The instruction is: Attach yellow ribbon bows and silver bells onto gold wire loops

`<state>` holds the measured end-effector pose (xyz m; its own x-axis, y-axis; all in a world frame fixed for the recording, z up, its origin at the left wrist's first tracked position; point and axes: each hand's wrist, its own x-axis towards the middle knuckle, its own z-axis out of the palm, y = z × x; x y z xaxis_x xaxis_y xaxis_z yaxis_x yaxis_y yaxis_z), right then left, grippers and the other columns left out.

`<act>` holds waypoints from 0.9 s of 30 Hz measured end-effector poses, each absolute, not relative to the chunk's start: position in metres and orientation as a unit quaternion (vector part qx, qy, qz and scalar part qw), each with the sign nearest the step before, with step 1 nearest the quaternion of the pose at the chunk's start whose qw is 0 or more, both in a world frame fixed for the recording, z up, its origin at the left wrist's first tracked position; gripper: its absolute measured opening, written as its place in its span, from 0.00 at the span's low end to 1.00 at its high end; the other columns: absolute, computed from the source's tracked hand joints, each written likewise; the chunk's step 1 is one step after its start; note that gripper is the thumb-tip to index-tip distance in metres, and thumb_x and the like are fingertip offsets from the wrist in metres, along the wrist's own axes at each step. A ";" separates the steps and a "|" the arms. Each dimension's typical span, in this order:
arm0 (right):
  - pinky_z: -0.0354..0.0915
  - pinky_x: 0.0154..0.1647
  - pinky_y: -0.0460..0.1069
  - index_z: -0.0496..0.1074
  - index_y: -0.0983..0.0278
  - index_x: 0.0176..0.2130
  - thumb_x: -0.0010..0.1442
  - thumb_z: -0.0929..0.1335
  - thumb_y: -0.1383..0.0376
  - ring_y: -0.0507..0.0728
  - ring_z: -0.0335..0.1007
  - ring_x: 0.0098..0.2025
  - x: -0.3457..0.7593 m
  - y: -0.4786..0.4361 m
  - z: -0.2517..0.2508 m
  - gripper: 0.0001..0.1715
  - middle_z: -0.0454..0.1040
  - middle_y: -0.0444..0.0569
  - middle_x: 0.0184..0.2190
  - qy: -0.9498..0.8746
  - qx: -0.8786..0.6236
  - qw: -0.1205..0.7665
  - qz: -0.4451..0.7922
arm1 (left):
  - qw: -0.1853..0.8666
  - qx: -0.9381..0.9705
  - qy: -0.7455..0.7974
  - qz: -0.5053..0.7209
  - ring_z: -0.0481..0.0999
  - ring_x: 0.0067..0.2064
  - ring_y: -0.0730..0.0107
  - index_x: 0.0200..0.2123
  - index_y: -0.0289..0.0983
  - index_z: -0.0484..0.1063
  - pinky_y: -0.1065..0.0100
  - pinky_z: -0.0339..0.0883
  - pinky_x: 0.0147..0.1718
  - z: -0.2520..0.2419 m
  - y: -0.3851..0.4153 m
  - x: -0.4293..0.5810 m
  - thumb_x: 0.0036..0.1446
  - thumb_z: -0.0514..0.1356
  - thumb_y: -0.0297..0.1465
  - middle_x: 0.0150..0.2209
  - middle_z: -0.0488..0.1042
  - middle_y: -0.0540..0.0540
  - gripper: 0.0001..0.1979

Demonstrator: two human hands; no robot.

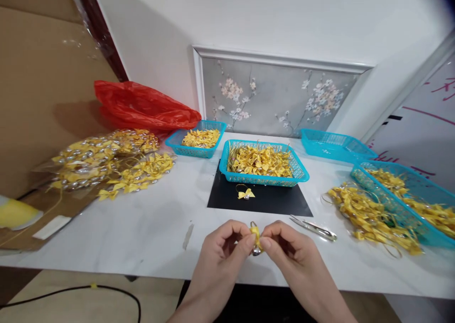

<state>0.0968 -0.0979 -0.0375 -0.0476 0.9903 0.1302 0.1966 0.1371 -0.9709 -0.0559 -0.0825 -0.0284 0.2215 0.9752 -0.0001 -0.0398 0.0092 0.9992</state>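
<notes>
Both my hands meet at the near edge of the white table and pinch one small yellow ribbon bow with a silver bell (256, 240). My left hand (222, 252) grips it from the left, fingers curled. My right hand (289, 252) grips it from the right, thumb and forefinger pressed on the ribbon. A finished yellow bow (245, 193) lies on a black mat (277, 202) just beyond my hands. Small metal scissors (314, 228) rest to the right of my right hand.
A blue basket (298, 173) of yellow bows stands behind the mat. More blue baskets (177, 145) (391, 209) sit at left back and right. Loose bows are piled at right (369, 216) and in clear bags at left (106, 161). A red plastic bag (142, 107) lies behind.
</notes>
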 end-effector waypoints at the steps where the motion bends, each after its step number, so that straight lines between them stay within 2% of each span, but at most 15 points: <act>1: 0.57 0.26 0.46 0.69 0.63 0.29 0.63 0.66 0.57 0.52 0.59 0.26 0.098 -0.098 -0.038 0.14 0.65 0.42 0.24 -0.596 -0.506 0.471 0.408 | 0.549 0.556 0.432 0.451 0.69 0.31 0.69 0.27 0.38 0.71 0.70 0.63 0.33 -0.029 -0.082 -0.056 0.58 0.61 0.33 0.26 0.70 0.51 0.08; 6: 0.58 0.26 0.45 0.67 0.62 0.29 0.65 0.64 0.59 0.52 0.60 0.26 0.097 -0.100 -0.042 0.14 0.65 0.42 0.24 -0.620 -0.507 0.485 0.350 | 0.451 0.628 0.432 0.464 0.71 0.33 0.67 0.26 0.39 0.73 0.69 0.63 0.34 -0.032 -0.084 -0.054 0.59 0.60 0.30 0.29 0.70 0.50 0.08; 8: 0.58 0.25 0.45 0.66 0.62 0.29 0.65 0.63 0.60 0.52 0.59 0.25 0.095 -0.100 -0.044 0.13 0.64 0.42 0.24 -0.625 -0.508 0.492 0.331 | 0.452 0.620 0.429 0.476 0.70 0.33 0.68 0.26 0.38 0.73 0.70 0.62 0.34 -0.032 -0.086 -0.053 0.58 0.60 0.30 0.29 0.70 0.50 0.09; 10: 0.58 0.25 0.45 0.65 0.62 0.29 0.66 0.63 0.63 0.51 0.59 0.25 0.091 -0.100 -0.047 0.12 0.63 0.41 0.24 -0.630 -0.507 0.509 0.296 | 0.522 0.562 0.421 0.484 0.67 0.31 0.71 0.24 0.38 0.72 0.72 0.61 0.32 -0.030 -0.087 -0.051 0.58 0.61 0.31 0.27 0.68 0.51 0.10; 14: 0.60 0.26 0.45 0.62 0.61 0.29 0.65 0.61 0.69 0.51 0.61 0.25 0.082 -0.099 -0.053 0.11 0.62 0.41 0.24 -0.638 -0.480 0.559 0.223 | 0.786 0.284 0.349 0.425 0.61 0.26 0.77 0.21 0.34 0.69 0.75 0.57 0.26 -0.030 -0.089 -0.045 0.51 0.67 0.34 0.24 0.64 0.52 0.13; 16: 0.61 0.26 0.45 0.62 0.60 0.30 0.65 0.61 0.71 0.51 0.62 0.25 0.079 -0.097 -0.055 0.11 0.63 0.42 0.25 -0.641 -0.461 0.580 0.203 | 0.836 0.192 0.315 0.406 0.62 0.26 0.78 0.21 0.33 0.71 0.76 0.57 0.26 -0.033 -0.088 -0.042 0.46 0.71 0.34 0.24 0.64 0.51 0.14; 18: 0.61 0.27 0.45 0.63 0.60 0.30 0.64 0.61 0.73 0.51 0.63 0.26 0.077 -0.097 -0.055 0.12 0.64 0.42 0.26 -0.646 -0.445 0.596 0.171 | 0.837 0.173 0.302 0.423 0.62 0.26 0.78 0.20 0.33 0.71 0.76 0.58 0.27 -0.035 -0.088 -0.041 0.43 0.72 0.34 0.23 0.64 0.52 0.15; 21: 0.60 0.28 0.45 0.64 0.60 0.30 0.63 0.62 0.73 0.52 0.62 0.28 0.080 -0.097 -0.052 0.11 0.64 0.42 0.26 -0.654 -0.437 0.596 0.160 | 0.755 0.286 0.324 0.493 0.64 0.27 0.75 0.19 0.36 0.71 0.74 0.60 0.30 -0.035 -0.088 -0.045 0.48 0.70 0.34 0.23 0.65 0.52 0.13; 25: 0.57 0.22 0.45 0.65 0.61 0.32 0.67 0.60 0.63 0.51 0.57 0.23 0.086 -0.099 -0.045 0.11 0.62 0.41 0.24 -0.627 -0.468 0.522 0.339 | 0.418 0.607 0.398 0.546 0.70 0.31 0.69 0.24 0.41 0.77 0.70 0.62 0.33 -0.029 -0.090 -0.057 0.56 0.63 0.26 0.27 0.72 0.50 0.09; 27: 0.55 0.21 0.45 0.65 0.61 0.34 0.67 0.60 0.60 0.51 0.57 0.23 0.089 -0.100 -0.042 0.12 0.61 0.41 0.25 -0.616 -0.467 0.492 0.402 | 0.323 0.675 0.396 0.532 0.72 0.30 0.69 0.27 0.42 0.78 0.70 0.63 0.30 -0.029 -0.090 -0.061 0.56 0.62 0.23 0.27 0.73 0.50 0.10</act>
